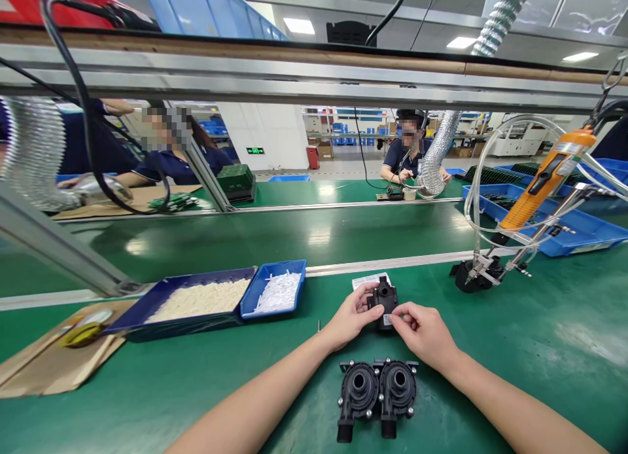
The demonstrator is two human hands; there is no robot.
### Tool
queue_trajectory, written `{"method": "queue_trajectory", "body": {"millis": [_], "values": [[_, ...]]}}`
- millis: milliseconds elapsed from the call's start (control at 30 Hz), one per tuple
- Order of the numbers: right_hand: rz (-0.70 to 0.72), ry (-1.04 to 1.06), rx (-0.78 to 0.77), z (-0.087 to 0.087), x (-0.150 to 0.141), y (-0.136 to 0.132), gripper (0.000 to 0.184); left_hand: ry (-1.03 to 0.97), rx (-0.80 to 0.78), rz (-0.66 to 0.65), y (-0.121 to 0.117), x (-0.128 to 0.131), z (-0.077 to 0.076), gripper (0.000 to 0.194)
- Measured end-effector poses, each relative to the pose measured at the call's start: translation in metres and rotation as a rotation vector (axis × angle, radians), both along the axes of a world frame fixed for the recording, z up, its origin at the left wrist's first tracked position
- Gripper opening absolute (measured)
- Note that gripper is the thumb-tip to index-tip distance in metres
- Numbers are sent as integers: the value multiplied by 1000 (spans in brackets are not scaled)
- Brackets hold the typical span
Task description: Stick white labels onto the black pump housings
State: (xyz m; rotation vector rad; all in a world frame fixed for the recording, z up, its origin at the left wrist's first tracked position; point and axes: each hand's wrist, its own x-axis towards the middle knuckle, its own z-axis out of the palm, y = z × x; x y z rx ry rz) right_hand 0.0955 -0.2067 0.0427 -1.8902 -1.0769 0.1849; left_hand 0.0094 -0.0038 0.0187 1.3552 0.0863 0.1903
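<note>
My left hand [350,318] steadies black pump part [383,299]; right hand [424,333] pinches, probably, its label at 6 o'clock.

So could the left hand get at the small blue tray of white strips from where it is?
Probably yes. The left hand grips the black part, so it must let go first; bare green table lies between it and the small blue tray, with nothing in between.

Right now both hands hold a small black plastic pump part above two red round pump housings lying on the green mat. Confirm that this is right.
Not quite: the two round pump housings are black, not red, as the head view shows. Both the left hand and right hand do hold the small black plastic pump part above them on the green mat.
</note>
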Motion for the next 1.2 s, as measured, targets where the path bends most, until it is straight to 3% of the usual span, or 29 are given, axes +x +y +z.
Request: {"method": "queue_trajectory", "body": {"millis": [200,367,467,600,733,833,933,1133,1200], "values": [[-97,2,-99,-8,22,-2,39,4,-14,-17,2,0,0,73],[-24,-56,-243,-3,34,-3,40,-9,-9,-10,-1,0,1,73],[-47,-182,-318,4,20,2,45,-48,84,-9,-5,-3,2,72],[-164,-280,-413,7,1,11,30,-92,216,-5,-12,-9,5,67],[-144,-272,-462,9,8,11,39,-181,365,-58,-15,-13,5,65],[-134,-264,-469,20,18,-6,41,-204,344,-157,-12,-14,0,73],[-176,-248,-488,31,12,-34,38,-173,306,-172,-10,-10,-7,71],[-260,-100,-548,18,-45,-81,41,-167,326,-114,-4,-6,-11,69],[-234,-28,-586,19,-60,-94,30,-160,362,-100,-4,-15,-6,68]]}}
